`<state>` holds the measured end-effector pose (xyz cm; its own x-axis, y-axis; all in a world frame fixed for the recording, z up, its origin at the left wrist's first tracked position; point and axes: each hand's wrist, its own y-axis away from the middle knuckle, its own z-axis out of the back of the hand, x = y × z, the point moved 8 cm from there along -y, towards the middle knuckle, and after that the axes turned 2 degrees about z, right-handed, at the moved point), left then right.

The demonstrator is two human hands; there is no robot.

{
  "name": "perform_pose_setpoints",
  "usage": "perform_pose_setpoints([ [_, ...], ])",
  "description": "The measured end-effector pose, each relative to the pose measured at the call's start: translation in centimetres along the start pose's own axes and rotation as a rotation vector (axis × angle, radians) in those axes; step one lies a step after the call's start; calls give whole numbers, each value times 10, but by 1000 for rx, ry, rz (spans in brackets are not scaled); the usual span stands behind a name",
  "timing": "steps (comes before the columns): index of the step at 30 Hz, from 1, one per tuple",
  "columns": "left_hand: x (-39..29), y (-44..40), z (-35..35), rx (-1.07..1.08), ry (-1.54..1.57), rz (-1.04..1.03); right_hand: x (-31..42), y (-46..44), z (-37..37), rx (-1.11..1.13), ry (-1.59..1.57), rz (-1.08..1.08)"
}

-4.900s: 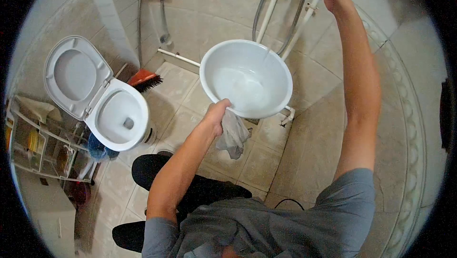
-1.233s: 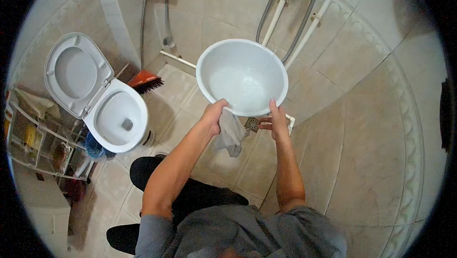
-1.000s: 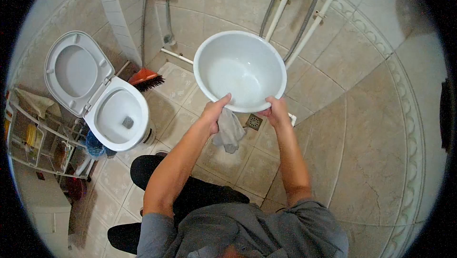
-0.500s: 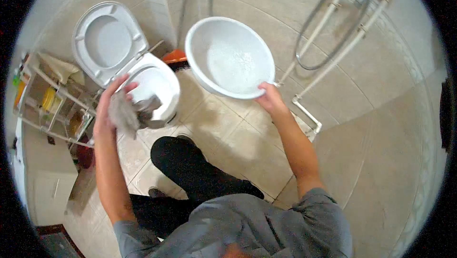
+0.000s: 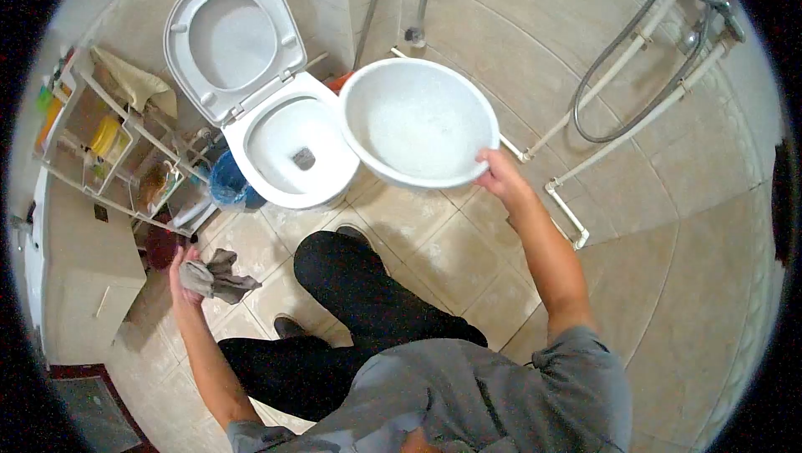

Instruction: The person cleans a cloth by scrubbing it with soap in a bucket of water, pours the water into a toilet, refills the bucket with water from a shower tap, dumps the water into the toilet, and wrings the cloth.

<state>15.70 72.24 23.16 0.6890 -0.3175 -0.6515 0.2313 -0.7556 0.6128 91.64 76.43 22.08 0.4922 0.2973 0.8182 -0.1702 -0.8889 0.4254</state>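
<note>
A white basin with clear water in it hangs in the air beside the toilet, tilted a little. My right hand grips its right rim, thumb over the edge. Off at the lower left, my left hand holds a crumpled grey cloth, which dangles from the fingers above the floor. The toilet has its lid and seat up, and the basin's left edge overlaps the bowl's right side in view.
A wire shelf with bottles and a yellow item stands left, beside a blue-lined bin. White pipes and a shower hose run along the right wall. An orange brush shows partly behind the basin.
My left hand has left the basin's rim with the cloth and moved down to the left. The view has turned left, and the basin, now held by my right hand alone, is nearer the toilet.
</note>
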Motion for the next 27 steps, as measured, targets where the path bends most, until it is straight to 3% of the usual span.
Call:
perform_pose_setpoints([
  [4, 17, -11, 22, 44, 60, 20, 12, 46, 24, -99, 62, 12],
  [7, 17, -15, 15, 89, 21, 15, 29, 36, 31, -166, -5, 164],
  [9, 23, -23, 27, 70, 36, 40, 36, 23, -1, -163, 126, 160],
  [10, 25, -35, 39, 180, 29, 152, 41, 22, -18, -151, 127, 160],
  [13, 34, -35, 38, 54, 44, 150, 54, 26, -87, -36, 183, 117],
  [16, 37, -50, 35, 66, 78, 114, 34, 38, -156, 132, 126, -18],
  [18, 36, -48, 36, 22, 69, 71, 7, 61, -203, 49, -91, -112],
  [19, 39, -48, 32, 67, 107, 74, -13, 65, -228, 70, -86, -128],
  [20, 41, -43, 24, 116, 138, 78, -33, 70, -256, 124, -286, -170],
  [21, 43, -31, 16, 104, 137, 65, -49, 74, -282, 173, -490, -210],
  [24, 42, -16, 13, 10, 87, 85, -94, 55, -348, 199, -721, -260],
  [26, 42, -16, 22, -26, 80, 78, -116, 59, -373, -29, -835, -433],
  [27, 44, -13, 23, -50, 88, 83, -124, 56, -381, -21, -845, -448],
])
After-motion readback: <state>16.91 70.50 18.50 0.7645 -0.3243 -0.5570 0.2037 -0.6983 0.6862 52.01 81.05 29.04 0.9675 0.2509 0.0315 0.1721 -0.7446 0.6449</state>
